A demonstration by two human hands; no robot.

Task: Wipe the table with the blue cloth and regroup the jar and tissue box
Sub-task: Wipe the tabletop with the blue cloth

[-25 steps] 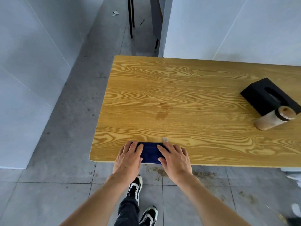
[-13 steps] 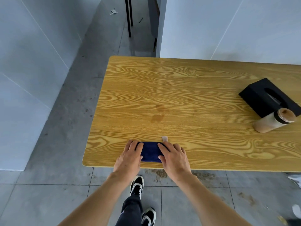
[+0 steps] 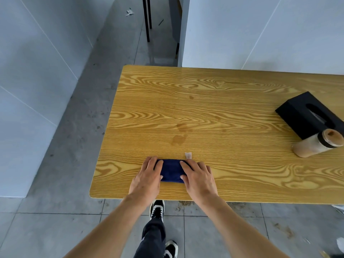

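Both hands and the cloth [image 3: 171, 170] have slid farther in from the tabletop [image 3: 232, 108] edge. The left hand [image 3: 147, 178] and right hand [image 3: 200, 178] press its ends with flat fingers; its long axis runs left-right, stains just ahead.

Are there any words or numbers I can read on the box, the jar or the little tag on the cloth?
None can be read.
Tissue box: plain black, no print showing.
Jar: no label visible.
Tag by the blue cloth: too small and blurred to tell.
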